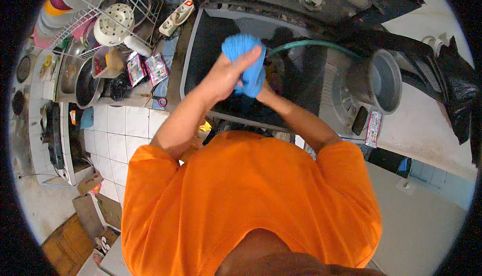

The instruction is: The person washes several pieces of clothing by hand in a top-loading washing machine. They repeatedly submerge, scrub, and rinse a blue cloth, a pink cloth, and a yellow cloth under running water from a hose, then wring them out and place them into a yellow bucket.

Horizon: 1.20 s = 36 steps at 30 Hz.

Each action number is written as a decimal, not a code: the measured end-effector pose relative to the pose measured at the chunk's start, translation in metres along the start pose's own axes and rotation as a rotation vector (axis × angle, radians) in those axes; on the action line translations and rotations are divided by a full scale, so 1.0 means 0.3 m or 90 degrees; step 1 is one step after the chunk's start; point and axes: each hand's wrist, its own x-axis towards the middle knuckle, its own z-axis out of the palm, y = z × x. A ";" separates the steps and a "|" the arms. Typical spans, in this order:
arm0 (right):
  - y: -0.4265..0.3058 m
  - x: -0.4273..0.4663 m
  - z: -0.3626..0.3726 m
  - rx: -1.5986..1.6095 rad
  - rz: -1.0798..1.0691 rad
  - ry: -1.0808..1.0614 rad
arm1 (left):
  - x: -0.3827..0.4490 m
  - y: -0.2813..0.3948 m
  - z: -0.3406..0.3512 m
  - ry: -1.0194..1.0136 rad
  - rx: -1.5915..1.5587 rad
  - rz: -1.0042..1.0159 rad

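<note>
A bunched blue cloth [251, 73] is held up in front of me, above a dark glossy panel [297, 99] with a pale frame. My left hand [230, 71] grips the cloth from the left, its thumb lying across the front. From the lower right, my right hand [266, 91] meets the same cloth; its fingers are mostly hidden behind the folds. Both hands are slightly blurred. Behind the cloth, a green hose [308, 43] arcs off to the right over the panel.
Right: a grey bucket [388, 82], a dark oblong block [360, 121], a sachet [373, 129] and a black plastic bag [457, 99]. Left: a wire dish rack [88, 12], a white colander [114, 24], a power strip [177, 17], a dark pan [87, 86] and scissors [162, 101].
</note>
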 end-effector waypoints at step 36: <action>0.234 0.213 -0.084 0.412 0.402 0.422 | 0.408 -0.649 -0.230 0.218 0.662 -0.204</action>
